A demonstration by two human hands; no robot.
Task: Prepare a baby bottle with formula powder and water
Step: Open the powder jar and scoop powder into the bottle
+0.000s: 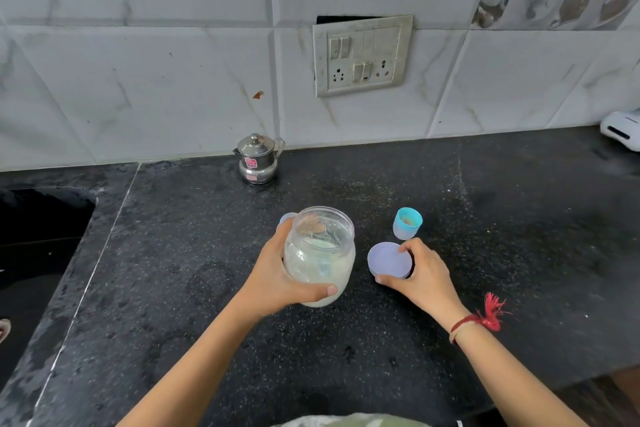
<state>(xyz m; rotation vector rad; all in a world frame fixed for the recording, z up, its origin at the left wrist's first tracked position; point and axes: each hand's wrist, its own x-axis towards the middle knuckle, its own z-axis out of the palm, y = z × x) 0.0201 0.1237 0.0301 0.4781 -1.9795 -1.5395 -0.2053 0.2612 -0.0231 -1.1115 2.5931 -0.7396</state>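
Observation:
A clear plastic jar (320, 253), open at the top and holding pale formula powder, is held slightly tilted above the black counter (485, 218). My left hand (280, 274) wraps around its left side and bottom. My right hand (420, 270) grips a round lilac lid (388, 260) by its edge, just right of the jar and low over the counter. A small bottle cap with a blue rim (407, 224) stands behind the lid. A lilac object (286, 218) peeks out behind my left hand, mostly hidden.
A small steel pot with a lid and spout (258, 159) stands at the back by the tiled wall. A sink opening (41, 218) lies at the left. A white appliance (623, 130) sits at the far right. A switch plate (362, 55) is on the wall.

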